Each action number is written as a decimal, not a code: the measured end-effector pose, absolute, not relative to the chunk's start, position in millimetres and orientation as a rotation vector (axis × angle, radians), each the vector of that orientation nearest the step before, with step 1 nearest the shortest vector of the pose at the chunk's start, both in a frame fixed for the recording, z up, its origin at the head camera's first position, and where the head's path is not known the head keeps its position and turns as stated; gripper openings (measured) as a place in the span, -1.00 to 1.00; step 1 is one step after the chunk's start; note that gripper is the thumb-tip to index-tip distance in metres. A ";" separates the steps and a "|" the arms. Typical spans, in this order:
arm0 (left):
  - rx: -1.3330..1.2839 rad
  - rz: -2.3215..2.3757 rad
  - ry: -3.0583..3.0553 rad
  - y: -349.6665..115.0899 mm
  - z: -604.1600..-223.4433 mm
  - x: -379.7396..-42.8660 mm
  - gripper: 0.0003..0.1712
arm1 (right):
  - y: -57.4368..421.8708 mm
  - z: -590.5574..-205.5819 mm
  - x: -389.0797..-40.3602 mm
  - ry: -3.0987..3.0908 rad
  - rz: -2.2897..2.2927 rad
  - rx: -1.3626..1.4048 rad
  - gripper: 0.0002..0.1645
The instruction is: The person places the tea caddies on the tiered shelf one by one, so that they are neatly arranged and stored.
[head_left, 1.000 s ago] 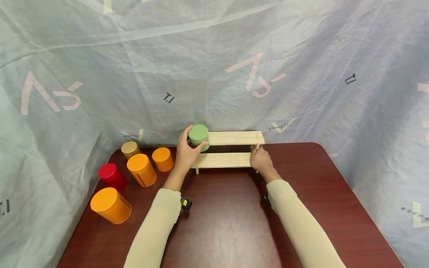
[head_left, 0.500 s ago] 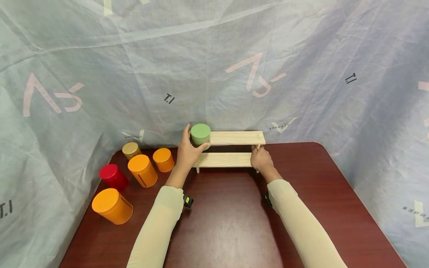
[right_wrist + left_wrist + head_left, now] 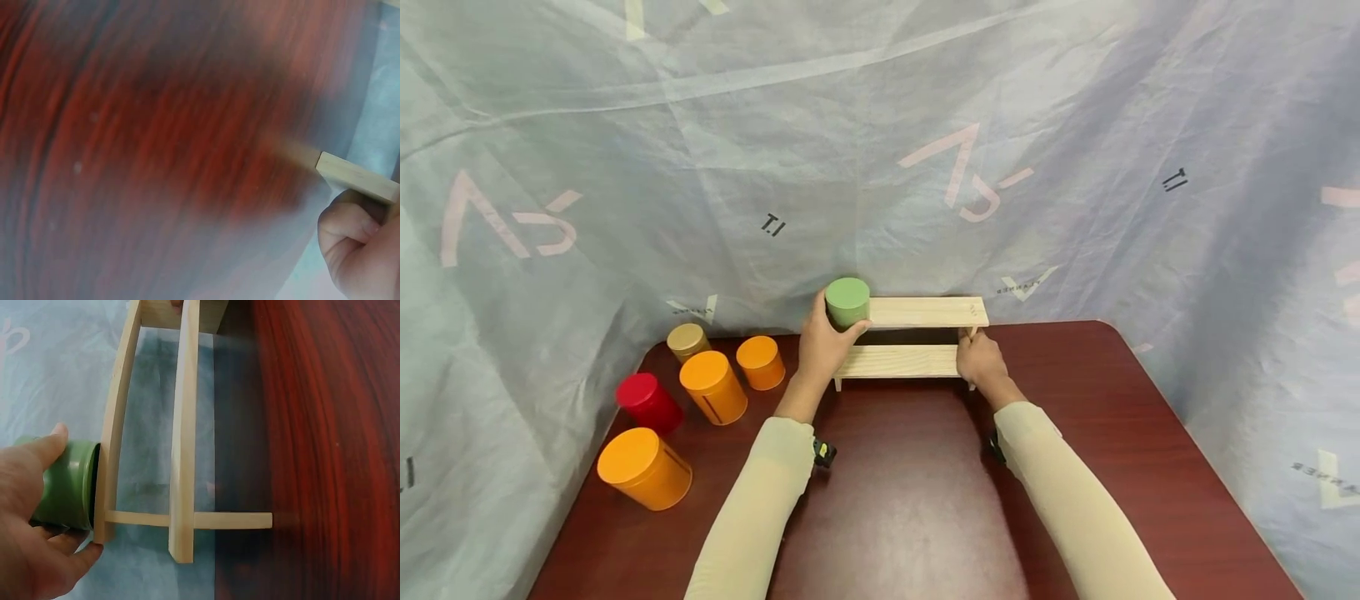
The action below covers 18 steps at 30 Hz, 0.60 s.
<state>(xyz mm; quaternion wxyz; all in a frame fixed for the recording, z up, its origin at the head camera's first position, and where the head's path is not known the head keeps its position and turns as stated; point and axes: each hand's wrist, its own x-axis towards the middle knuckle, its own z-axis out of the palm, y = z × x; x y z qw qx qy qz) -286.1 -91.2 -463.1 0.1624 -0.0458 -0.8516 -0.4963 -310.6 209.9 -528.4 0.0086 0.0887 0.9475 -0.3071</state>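
At the left end of a two-tier wooden rack's upper board (image 3: pixel 925 311), my left hand (image 3: pixel 822 346) grips a round green tin (image 3: pixel 847 300), thumb on its near right side. The left wrist view has the tin's base (image 3: pixel 95 487) right at the upper board, with a dark sliver between them. Several fingers reach below the tin, one fingertip at the board's end. On the other side, my right hand (image 3: pixel 981 358) holds the rack by its right end, around the upright under the upper board. Curled fingers (image 3: pixel 350 222) show beside the pale wood in the right wrist view.
Left on the dark red-brown table (image 3: pixel 895 500) stand several tins: a large orange one (image 3: pixel 646 469), a medium orange one (image 3: pixel 715 388), a small orange one (image 3: pixel 762 363), a red one (image 3: pixel 650 402) and a gold one (image 3: pixel 688 342). A grey printed cloth (image 3: pixel 850 167) hangs close behind the rack.
The left hand has moved the green tin slightly right and back, over the end of the upper board. The right hand keeps its hold on the rack. The head view shifts a little.
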 end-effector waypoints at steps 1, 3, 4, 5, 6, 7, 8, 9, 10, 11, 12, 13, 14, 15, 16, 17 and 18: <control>-0.125 -1.411 -2.437 -91.2 -462.9 -286.5 0.12 | 209.0 -528.8 -310.7 2.954 -0.960 0.273 -0.31; -0.123 -1.401 -2.456 -91.3 -462.3 -287.5 0.13 | 207.8 -529.5 -310.9 2.943 -0.957 0.271 -0.30; -0.124 -1.396 -2.468 -91.4 -461.9 -288.4 0.14 | 207.6 -529.7 -311.0 2.941 -0.955 0.271 -0.30; -0.128 -1.397 -2.478 -91.4 -461.6 -289.4 0.14 | 207.4 -529.8 -311.1 2.939 -0.950 0.273 -0.29; -0.135 -1.403 -2.487 -91.4 -461.4 -290.5 0.14 | 207.4 -529.8 -311.2 2.940 -0.946 0.277 -0.29; -0.147 -1.409 -2.494 -91.4 -461.2 -291.7 0.15 | 207.6 -529.9 -311.3 2.939 -0.942 0.276 -0.28; -0.157 -1.417 -2.498 -91.4 -461.3 -293.0 0.15 | 207.9 -529.9 -311.5 2.941 -0.938 0.278 -0.29; -0.167 -1.430 -2.501 -91.3 -461.5 -294.2 0.15 | 208.4 -529.8 -311.5 2.943 -0.936 0.277 -0.29; -0.176 -1.445 -2.500 -91.4 -462.1 -295.8 0.15 | 208.6 -529.8 -311.6 2.947 -0.931 0.278 -0.29; -0.185 -1.462 -2.497 -91.4 -462.6 -297.2 0.15 | 208.9 -529.7 -311.7 2.947 -0.929 0.275 -0.28; -0.193 -1.479 -2.493 -91.4 -463.3 -298.6 0.15 | 209.1 -529.7 -312.0 2.944 -0.930 0.274 -0.28; -0.196 -1.491 -2.490 -91.5 -464.2 -299.9 0.15 | 209.3 -529.8 -312.1 2.938 -0.934 0.272 -0.28; -0.200 -1.502 -2.486 -91.6 -465.2 -301.1 0.15 | 209.3 -529.8 -312.1 2.938 -0.933 0.273 -0.28; -0.204 -1.508 -2.488 -91.5 -466.3 -302.4 0.14 | 209.3 -529.8 -312.1 2.934 -0.932 0.272 -0.28; -0.207 -1.511 -2.489 -91.4 -467.6 -303.7 0.14 | 209.2 -529.7 -312.0 2.934 -0.932 0.275 -0.28; -0.211 -1.507 -2.496 -91.0 -468.8 -305.1 0.14 | 209.0 -529.4 -311.8 2.929 -0.937 0.279 -0.28; -0.212 -1.500 -2.505 -90.6 -470.4 -306.6 0.14 | 208.9 -529.1 -311.5 2.926 -0.941 0.286 -0.29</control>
